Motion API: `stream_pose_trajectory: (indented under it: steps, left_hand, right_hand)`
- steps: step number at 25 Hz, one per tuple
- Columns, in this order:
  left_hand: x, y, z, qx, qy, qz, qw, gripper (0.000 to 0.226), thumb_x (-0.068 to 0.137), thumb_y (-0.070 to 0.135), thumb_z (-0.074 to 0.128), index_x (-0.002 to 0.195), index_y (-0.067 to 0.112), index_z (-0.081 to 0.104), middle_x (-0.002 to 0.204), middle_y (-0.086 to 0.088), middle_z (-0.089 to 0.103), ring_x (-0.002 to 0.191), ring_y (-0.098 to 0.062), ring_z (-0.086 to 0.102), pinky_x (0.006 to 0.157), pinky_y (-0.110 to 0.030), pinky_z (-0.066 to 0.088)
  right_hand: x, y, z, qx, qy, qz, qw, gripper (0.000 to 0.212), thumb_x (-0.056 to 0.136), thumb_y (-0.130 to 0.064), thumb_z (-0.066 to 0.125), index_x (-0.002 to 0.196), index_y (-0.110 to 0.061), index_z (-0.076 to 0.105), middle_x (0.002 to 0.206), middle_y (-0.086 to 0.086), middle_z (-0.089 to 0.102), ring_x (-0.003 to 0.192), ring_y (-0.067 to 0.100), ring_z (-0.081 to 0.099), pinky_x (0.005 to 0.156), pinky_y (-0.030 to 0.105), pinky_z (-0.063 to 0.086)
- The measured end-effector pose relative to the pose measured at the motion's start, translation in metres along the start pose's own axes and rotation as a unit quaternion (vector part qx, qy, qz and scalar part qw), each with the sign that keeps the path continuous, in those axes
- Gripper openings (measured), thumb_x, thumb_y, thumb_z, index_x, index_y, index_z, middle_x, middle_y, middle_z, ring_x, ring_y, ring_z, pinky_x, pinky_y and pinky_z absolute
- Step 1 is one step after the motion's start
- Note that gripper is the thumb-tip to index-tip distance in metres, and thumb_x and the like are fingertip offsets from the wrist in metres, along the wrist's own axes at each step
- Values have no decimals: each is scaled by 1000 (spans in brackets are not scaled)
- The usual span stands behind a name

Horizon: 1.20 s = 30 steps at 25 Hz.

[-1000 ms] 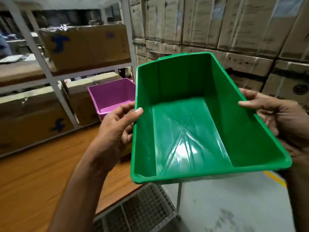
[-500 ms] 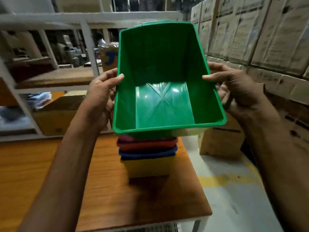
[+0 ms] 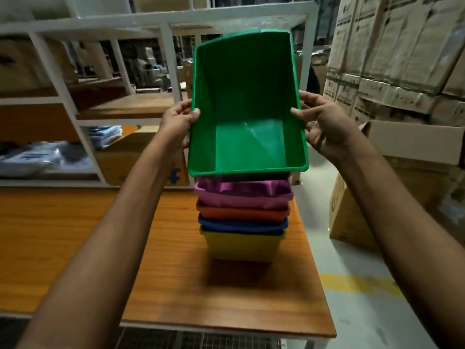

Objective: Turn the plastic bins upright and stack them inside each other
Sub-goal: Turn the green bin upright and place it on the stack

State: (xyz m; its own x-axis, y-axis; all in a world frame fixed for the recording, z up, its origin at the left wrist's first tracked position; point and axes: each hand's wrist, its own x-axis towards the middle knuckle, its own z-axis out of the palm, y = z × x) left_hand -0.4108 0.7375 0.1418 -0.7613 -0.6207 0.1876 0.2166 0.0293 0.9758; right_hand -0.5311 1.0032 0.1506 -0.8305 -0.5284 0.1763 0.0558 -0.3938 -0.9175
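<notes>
I hold a green plastic bin [image 3: 247, 137] upright in the air, its open side tilted toward me. My left hand [image 3: 178, 124] grips its left rim and my right hand [image 3: 324, 124] grips its right rim. Just below it, on the wooden table [image 3: 100, 238], stands a nested stack of upright bins: a pink bin [image 3: 242, 196] on top, then an orange bin [image 3: 242, 214], a blue bin [image 3: 242, 226] and a yellow bin [image 3: 242, 245] at the bottom. The green bin hangs over the pink one, with a small gap between them.
White metal shelving [image 3: 163, 59] with cardboard boxes and bagged goods stands behind the table. Stacked cartons [image 3: 397, 46] fill the right side, with an open box [image 3: 412, 144] on the floor. The table's right edge drops to a grey floor with a yellow line [image 3: 359, 283].
The green bin has moved from the right of the table to above the stack, and has come lower and closer to the pink bin. Both hands have kept hold of it.
</notes>
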Motion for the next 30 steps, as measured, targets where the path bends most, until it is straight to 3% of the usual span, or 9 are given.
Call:
stream_pose_trajectory:
  steps: [6,10,12,17,19,21,24,26,30]
  left_hand:
    - [12,7,-9,81,-27,-119,989,29,104,17,55,130,11,66,123,-10,69,107,-26,69,71,-36,60]
    - [16,-7,-12,95,-63,-168,979,26,102,25,57,124,14,67,126,-7,69,114,-25,68,101,-40,56]
    - [18,-14,-11,90,-66,-192,975,25,102,26,58,120,13,68,119,-4,70,111,-20,64,106,-30,47]
    - [4,-21,-3,94,-43,-224,969,13,107,18,51,103,11,61,70,0,74,74,-9,63,77,-21,52]
    - [-5,-24,-4,115,-45,-229,966,13,107,18,50,112,10,59,84,-2,70,72,-10,65,59,-18,56]
    - [-11,-28,-7,115,-51,-242,962,14,107,18,50,114,10,59,93,-3,67,75,-11,66,53,-20,58]
    - [-13,-37,-11,122,-49,-233,964,11,107,17,50,106,12,60,98,-3,67,85,-13,67,75,-25,61]
    - [-14,-41,-15,123,-51,-220,966,12,106,17,51,102,13,62,100,-3,66,89,-13,63,91,-28,53]
    - [-23,-45,-23,125,-59,-200,970,13,105,21,54,110,16,64,110,-2,65,101,-16,57,94,-31,48]
  right_hand:
    - [13,6,9,16,68,136,988,38,93,7,56,128,-5,66,116,13,70,98,24,76,79,32,64]
    - [12,19,-2,14,109,190,976,42,89,8,61,128,-6,64,110,10,71,94,25,78,82,38,64]
    - [10,25,-7,-1,127,207,970,44,88,7,63,130,-7,61,112,10,72,97,26,77,80,37,65]
    - [2,34,-5,-25,145,245,958,38,90,4,64,127,-3,56,107,14,76,86,29,79,59,36,64]
    - [1,38,-2,-37,151,259,953,34,90,3,65,123,-4,58,109,13,76,84,28,79,53,33,62]
    - [-1,42,0,-43,157,264,951,35,90,3,65,124,-4,58,114,12,75,86,28,79,63,34,65]
    - [-6,49,2,-46,168,272,946,31,91,3,64,121,-1,57,113,12,75,88,27,79,76,33,65]
    - [-13,51,5,-37,172,270,947,21,93,2,63,113,0,57,101,13,76,81,26,80,68,31,65]
    - [-28,55,12,-82,178,239,951,19,94,-4,62,113,-5,61,100,7,73,68,15,77,54,24,60]
